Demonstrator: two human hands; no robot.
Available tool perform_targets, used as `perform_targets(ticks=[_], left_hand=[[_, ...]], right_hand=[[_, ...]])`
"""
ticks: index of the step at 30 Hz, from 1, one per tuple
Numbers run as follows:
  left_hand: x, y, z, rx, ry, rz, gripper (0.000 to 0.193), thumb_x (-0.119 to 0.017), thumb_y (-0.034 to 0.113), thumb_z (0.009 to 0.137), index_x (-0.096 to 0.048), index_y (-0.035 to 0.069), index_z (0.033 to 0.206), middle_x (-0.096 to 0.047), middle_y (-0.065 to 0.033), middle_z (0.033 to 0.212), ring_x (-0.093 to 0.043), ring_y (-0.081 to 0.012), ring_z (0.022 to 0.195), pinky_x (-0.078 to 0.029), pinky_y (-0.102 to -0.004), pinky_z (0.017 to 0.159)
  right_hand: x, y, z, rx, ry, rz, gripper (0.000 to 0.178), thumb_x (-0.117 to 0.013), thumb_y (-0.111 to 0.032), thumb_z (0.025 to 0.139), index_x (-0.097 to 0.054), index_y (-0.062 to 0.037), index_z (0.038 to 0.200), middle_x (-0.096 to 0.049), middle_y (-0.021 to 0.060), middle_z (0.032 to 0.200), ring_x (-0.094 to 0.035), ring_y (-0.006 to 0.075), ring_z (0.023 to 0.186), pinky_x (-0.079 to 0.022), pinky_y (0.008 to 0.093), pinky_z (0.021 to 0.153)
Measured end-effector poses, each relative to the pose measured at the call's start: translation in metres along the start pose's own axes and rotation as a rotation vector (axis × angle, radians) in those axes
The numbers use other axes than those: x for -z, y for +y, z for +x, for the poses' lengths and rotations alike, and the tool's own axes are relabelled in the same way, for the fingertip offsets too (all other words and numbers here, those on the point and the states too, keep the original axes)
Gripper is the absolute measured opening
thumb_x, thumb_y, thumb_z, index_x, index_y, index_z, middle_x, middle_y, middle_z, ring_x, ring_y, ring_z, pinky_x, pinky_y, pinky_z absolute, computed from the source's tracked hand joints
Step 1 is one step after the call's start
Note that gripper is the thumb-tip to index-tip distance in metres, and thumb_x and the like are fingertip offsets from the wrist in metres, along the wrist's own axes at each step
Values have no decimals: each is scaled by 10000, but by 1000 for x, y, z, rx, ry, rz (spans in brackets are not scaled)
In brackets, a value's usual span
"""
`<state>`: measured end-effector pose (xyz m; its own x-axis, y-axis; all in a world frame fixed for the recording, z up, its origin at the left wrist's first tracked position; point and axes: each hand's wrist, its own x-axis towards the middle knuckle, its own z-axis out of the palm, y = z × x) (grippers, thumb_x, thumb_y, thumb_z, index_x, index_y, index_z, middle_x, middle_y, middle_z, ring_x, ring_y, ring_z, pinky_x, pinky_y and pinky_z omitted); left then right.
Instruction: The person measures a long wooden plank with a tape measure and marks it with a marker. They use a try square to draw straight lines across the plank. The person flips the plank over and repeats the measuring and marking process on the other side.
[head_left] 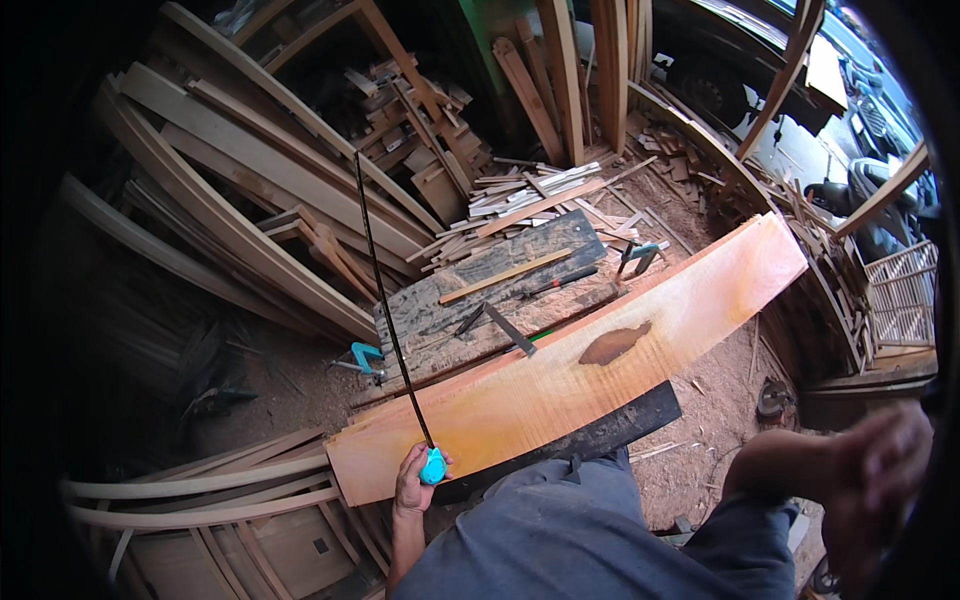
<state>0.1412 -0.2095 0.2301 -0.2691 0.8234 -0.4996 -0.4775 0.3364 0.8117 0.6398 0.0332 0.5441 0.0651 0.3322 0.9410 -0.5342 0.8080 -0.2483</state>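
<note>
My left hand [409, 490] is closed round a turquoise tape measure [432, 468] over the near left end of a wide wooden board [480, 408]. The tape's dark blade [384, 295] is drawn out, rising away past the bench toward the stacked planks. A dark brown patch [614, 344] marks the board's face right of its middle. Off to the lower right, apart from the board, my right hand [888, 455] is smeared by motion, so its fingers cannot be made out.
Beyond the board, a worn workbench [420, 322] carries a try square [510, 330], a thin wooden strip [505, 276] and a clamp [640, 258]. Another turquoise clamp [366, 358] sits at its left edge. Long planks [270, 190] lean at left; offcuts [540, 192] lie behind.
</note>
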Motion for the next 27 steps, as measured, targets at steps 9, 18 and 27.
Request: perform_targets(ticks=[9, 18, 27], left_hand=[[2, -20, -66, -43, 244, -64, 332, -592, 291, 1038, -599, 21, 1232, -700, -155, 1063, -710, -261, 1001, -640, -401, 746], [14, -46, -75, 25, 371, -187, 270, -565, 265, 1072, -624, 42, 1213, -710, -130, 1048, -715, -230, 961, -634, -376, 737], [39, -57, -52, 59, 325, -204, 235, -560, 241, 1083, -625, 41, 1188, -704, -113, 1010, -699, -190, 938, -622, -343, 722]], right_hand=[[-7, 322, -268, -1416, -405, -607, 180, -772, -177, 970, -738, -2, 998, -756, 150, 827, -701, 199, 703, -536, 340, 671], [-71, 423, -412, -1578, -1167, -575, 526, -769, -416, 901, -661, -35, 1248, -739, 284, 1035, -721, 448, 987, -563, 543, 822], [31, 441, -420, -1342, -1647, -694, 330, -617, -322, 949, -750, -37, 847, -742, 219, 872, -737, 416, 878, -572, 520, 757]])
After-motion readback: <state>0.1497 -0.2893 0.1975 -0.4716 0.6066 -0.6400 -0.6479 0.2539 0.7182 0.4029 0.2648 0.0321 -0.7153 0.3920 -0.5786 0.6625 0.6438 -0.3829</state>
